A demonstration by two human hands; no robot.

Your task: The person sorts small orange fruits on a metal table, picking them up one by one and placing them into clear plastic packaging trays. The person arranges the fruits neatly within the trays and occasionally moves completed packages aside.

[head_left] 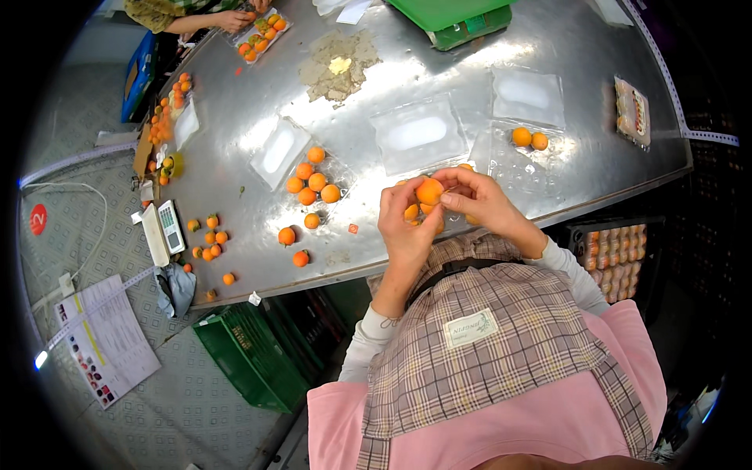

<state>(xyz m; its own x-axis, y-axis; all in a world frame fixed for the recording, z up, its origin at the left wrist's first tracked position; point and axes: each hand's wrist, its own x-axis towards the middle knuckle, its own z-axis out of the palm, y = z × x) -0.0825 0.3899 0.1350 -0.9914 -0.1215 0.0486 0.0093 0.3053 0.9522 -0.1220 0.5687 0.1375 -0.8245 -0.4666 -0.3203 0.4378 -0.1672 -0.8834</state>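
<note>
An orange persimmon (429, 191) is held up between my two hands over the table's near edge. My left hand (403, 229) is closed, its fingers and thumb on the fruit's left and lower side. The thumb and bent fingers of my right hand (487, 205) grip it from the right. Beneath my hands lie more persimmons (410, 212), partly covered by my fingers. Just beyond is a clear plastic clamshell lid (419, 129), folded open. Another open clamshell (529, 98), to the right, has two persimmons (530, 139) in it. Several persimmons (316, 182) sit by a third clamshell (278, 153) on the left.
Loose persimmons (213, 236) and a small scale (164, 229) lie at the left edge. A co-worker's hands (235, 19) touch a filled pack (262, 37). A green device (462, 23) stands at the back, a closed pack (632, 113) far right, green crates (251, 356) below.
</note>
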